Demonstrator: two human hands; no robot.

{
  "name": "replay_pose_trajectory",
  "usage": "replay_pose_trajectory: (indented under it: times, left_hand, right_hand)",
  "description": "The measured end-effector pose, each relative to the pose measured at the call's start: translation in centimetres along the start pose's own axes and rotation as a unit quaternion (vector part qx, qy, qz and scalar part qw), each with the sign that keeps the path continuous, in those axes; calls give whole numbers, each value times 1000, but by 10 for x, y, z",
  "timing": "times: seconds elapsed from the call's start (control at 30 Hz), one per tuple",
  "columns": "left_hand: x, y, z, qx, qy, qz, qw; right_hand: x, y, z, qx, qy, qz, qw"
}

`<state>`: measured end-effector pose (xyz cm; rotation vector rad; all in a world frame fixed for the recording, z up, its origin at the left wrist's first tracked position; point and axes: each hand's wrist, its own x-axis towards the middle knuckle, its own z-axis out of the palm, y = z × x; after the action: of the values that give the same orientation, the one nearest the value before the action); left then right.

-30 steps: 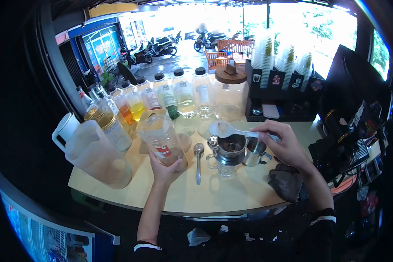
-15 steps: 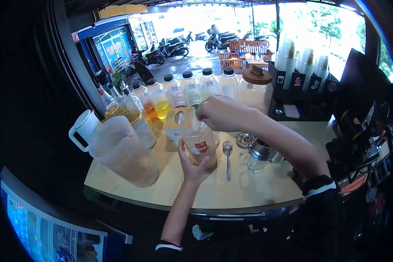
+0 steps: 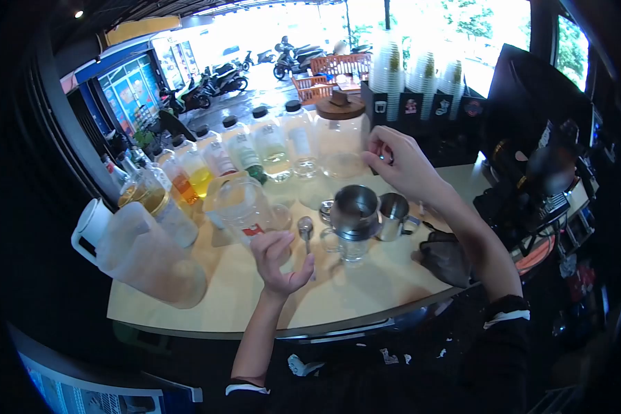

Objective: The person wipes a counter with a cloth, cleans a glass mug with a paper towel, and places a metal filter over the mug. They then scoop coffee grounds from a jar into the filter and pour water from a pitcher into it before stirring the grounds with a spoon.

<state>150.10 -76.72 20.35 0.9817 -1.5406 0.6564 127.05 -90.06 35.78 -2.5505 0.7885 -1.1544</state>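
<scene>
Left hand (image 3: 279, 265): fingers loosely bent, thumb apart, empty; in front of clear jar (image 3: 245, 205) with red label, contact unclear | right hand (image 3: 401, 162): fingers curled, cannot tell if gripping; near wooden-lidded jar (image 3: 339, 146) | metal filter (image 3: 355, 212) atop glass mug (image 3: 354, 250), between spoon (image 3: 306, 226) and metal jug (image 3: 393, 216) | jars, spoon, mug, jug on counter (image 3: 217, 303).

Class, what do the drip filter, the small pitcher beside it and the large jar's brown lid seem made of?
Drip filter: probably glossy steel, given its grey sheen.
Small pitcher: likely polished steel, showing bright reflections.
Lid: apparently wood, from its smooth brown look, though wood-effect plastic is possible.
</scene>
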Motion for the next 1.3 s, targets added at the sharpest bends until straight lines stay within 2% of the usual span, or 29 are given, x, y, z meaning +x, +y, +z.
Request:
replay_pose_trajectory:
  times: [0.03,0.07,0.1,0.17,0.23,0.3,0.33,0.4,0.43,0.47,0.5,0.57,0.63,0.77,0.83,0.97,1.1,1.17,1.23,1.3]
  left_hand:
    - [4,7,11,-22,-38,-11,999]
    - [9,15,24,-38,-44,-54,997]
    - [12,20,37,-42,-43,-55,997]
    - [19,23,58,-144,-40,-208,967]
    - [11,13,70,-156,-64,-231,958]
    - [0,1,82,-355,-114,-318,872]
    - [-6,-2,84,-366,-126,-334,859]
    - [-15,-9,85,-365,-144,-335,857]
    - [-22,-12,88,-363,-163,-342,851]
    - [-35,-13,94,-359,-101,-356,857]
    - [-37,-12,95,-358,-99,-355,858]
    - [-40,-14,96,-342,-114,-346,866]
    - [-42,-15,95,-327,-122,-344,872]
    - [-35,-9,93,-321,-139,-339,873]
    - [-28,-1,91,-340,-134,-345,864]
    - [-20,8,85,-339,-129,-340,868]
    - [-20,10,86,-340,-119,-326,874]
    - [-20,10,87,-338,-118,-323,876]
    - [-22,10,88,-338,-115,-321,877]
    - [-23,9,88,-327,-117,-327,879]
  right_hand:
    - [-12,17,-4,-5,-2,3,1000]
    - [-27,36,-4,14,-5,45,999]
    - [-41,54,-3,33,-8,87,996]
    - [-73,82,2,14,-24,126,992]
    - [-102,104,11,-2,-38,166,985]
    - [-125,118,22,5,-95,246,965]
    - [-132,120,26,4,-91,243,966]
    - [-143,124,33,99,-105,271,952]
    - [-148,129,39,97,-102,269,953]
    - [-152,133,47,216,-77,254,940]
    - [-154,132,51,332,-52,235,912]
    - [-156,130,54,344,-73,245,903]
    - [-158,126,58,391,-26,272,879]
    - [-152,134,57,401,21,265,877]
    - [-139,126,42,346,48,243,905]
    - [-103,109,9,356,65,217,906]
    - [-69,79,-24,324,45,239,914]
    - [-55,71,-27,297,71,167,938]
    - [-43,66,-32,289,64,176,939]
    - [-33,63,-34,330,26,113,937]
